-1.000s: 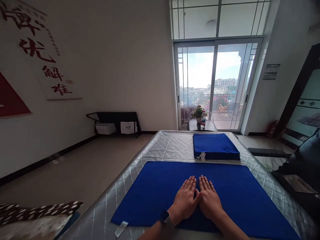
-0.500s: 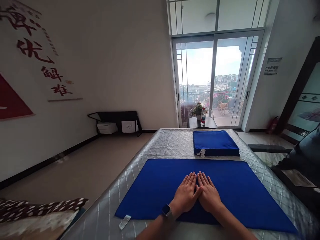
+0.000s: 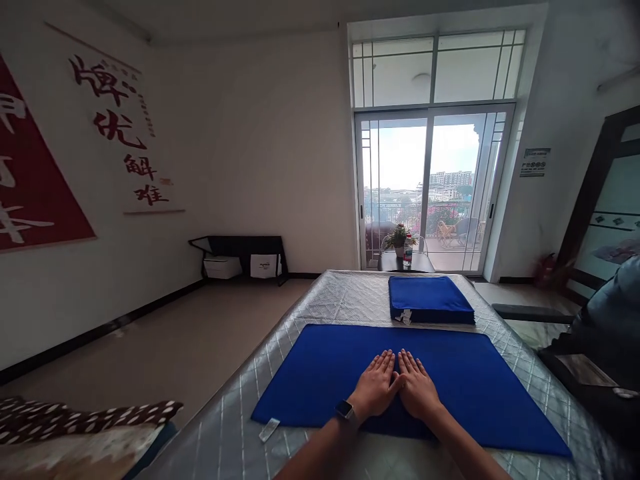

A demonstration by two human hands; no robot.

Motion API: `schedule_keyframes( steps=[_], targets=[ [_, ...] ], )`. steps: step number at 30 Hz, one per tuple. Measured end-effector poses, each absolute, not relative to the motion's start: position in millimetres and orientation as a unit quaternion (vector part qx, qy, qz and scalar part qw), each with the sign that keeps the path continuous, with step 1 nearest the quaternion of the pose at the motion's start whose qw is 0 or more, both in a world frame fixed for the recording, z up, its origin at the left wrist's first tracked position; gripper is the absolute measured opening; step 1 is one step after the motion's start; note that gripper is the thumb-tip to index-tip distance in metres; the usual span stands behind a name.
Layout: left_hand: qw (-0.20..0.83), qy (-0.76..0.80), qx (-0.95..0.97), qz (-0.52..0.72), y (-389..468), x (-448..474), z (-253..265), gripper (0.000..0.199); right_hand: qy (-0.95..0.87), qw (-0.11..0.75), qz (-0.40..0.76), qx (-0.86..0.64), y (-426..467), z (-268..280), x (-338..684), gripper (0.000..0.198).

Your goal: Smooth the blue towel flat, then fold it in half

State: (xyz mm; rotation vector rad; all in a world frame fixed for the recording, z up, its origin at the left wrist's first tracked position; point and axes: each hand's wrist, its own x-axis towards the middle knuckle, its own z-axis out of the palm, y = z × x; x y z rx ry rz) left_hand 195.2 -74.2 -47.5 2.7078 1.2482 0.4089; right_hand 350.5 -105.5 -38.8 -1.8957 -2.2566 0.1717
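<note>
A silver quilted cover [image 3: 347, 297] bears a blue cloth [image 3: 313, 377], spread directly beneath the left hand [image 3: 374, 388] and right hand [image 3: 418, 388], and a blue stack [image 3: 430, 299] beyond them. Both hands lie flat, released, touching at the thumbs. Left of the left hand lies a white tag [image 3: 269, 430].

Head-worn; looking forward and down across blue cloth [image 3: 325, 380], close below; facing glass doors [image 3: 429, 190], well beyond.

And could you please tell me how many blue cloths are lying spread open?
1: the open blue cloth, flat on the silvery cover, under the left hand and right hand. The blue stack beyond looks folded, its layers uncountable; anything under the open cloth is hidden.
</note>
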Motion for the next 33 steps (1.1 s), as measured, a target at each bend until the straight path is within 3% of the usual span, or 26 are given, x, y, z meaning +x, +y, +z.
schedule_keyframes(
  steps=[8,18,25,33],
  targets=[
    [0.056,0.441,0.890,0.104,-61,122,-49,0.079,-0.725,0.086,0.041,-0.683,-123,-45,409,0.074],
    [0.025,0.553,0.826,0.109,-49,-37,-57,0.075,-0.677,0.145,-0.051,-0.720,-142,-87,583,0.073],
    [0.022,0.588,0.799,0.124,-59,-53,-53,0.076,-0.686,0.134,-0.097,-0.709,-139,-123,632,0.071],
    [-0.001,0.580,0.807,0.115,-52,-56,-62,0.072,-0.701,0.135,-0.111,-0.692,-139,-126,630,0.065]
  ],
)
